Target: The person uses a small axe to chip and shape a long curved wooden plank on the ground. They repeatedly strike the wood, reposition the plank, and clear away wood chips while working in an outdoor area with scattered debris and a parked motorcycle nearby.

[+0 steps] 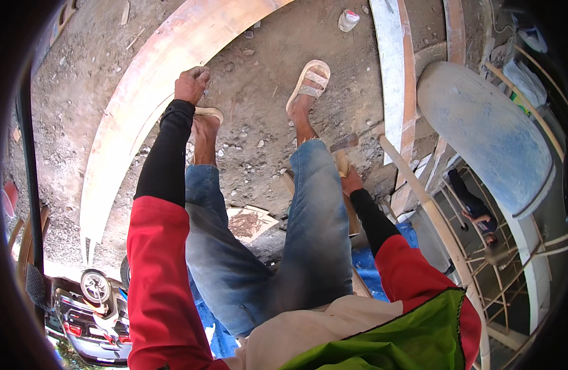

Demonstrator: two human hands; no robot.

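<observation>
Left hand (191,84) fingers clamp the curved plank's (136,105) inner edge; right hand (350,182) fingers grip a hammer (342,154), ready to strike.

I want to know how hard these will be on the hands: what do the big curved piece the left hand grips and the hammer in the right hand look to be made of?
The curved arch piece looks like bare, unfinished wood: pale tan, grain streaks, dusty. The left hand grips its inner edge. The hammer in the right hand seems to have a dull dark metal head and a light wooden handle, mostly hidden behind the knee.
</observation>
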